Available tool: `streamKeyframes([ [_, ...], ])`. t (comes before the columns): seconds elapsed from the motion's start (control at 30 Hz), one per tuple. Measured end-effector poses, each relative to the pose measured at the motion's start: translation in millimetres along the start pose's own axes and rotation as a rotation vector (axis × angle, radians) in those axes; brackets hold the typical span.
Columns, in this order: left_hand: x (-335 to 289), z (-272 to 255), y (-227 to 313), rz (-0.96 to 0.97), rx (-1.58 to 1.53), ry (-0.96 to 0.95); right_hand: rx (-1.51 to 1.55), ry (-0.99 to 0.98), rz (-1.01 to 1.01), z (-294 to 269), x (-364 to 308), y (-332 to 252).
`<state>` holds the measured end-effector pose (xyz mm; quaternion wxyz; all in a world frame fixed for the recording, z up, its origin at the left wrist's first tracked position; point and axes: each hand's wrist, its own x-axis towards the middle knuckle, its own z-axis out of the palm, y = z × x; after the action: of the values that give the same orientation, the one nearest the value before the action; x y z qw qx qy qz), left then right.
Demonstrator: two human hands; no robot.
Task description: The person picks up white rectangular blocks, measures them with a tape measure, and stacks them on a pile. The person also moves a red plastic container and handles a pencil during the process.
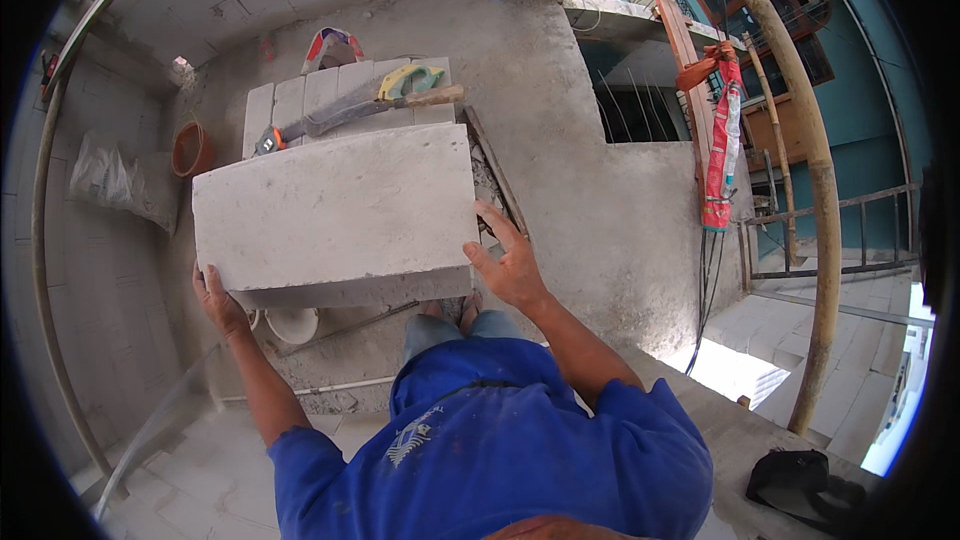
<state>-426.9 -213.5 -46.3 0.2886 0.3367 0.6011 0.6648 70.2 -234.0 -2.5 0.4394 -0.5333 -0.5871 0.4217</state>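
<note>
A large light-grey concrete block (335, 210) with chipped edges lies in front of me, its broad face up, between my two hands. My left hand (220, 302) grips its near left corner, fingers along the edge. At the right end my right hand (512, 262) presses with thumb and fingers somewhat apart. Just beyond the block lie a handsaw with a yellow-green handle (405, 82), a long blade with a wooden handle (435, 97) and an orange-black tape measure (268, 140). They rest on a row of similar blocks (262, 112). What supports the held block is hidden.
A white bucket (292, 324) stands below the block's near edge. To the left are an orange-brown bucket (190, 150) and a whitish sack (115, 180). A floor opening (645, 110) lies at far right, near a bamboo pole (822, 190). A black bag (805, 485) sits at lower right.
</note>
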Motion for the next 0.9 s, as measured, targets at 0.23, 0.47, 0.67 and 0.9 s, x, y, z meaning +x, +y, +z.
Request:
streamKeyframes([
  [0.23, -29, 32, 12, -0.123, 0.329, 0.463, 0.282, -0.133, 0.138, -51, 36, 32],
  [0.47, -154, 212, 75, -0.114, 0.218, 0.47, -0.092, -0.124, 0.289, -211, 69, 183],
  [0.67, -190, 285, 43, -0.118, 0.829, 0.487, -0.487, -0.192, 0.468, -383, 37, 275],
  [0.9, -189, 299, 43, -0.042, 1.093, 0.521, -0.523, -0.2, 0.538, -403, 78, 275],
])
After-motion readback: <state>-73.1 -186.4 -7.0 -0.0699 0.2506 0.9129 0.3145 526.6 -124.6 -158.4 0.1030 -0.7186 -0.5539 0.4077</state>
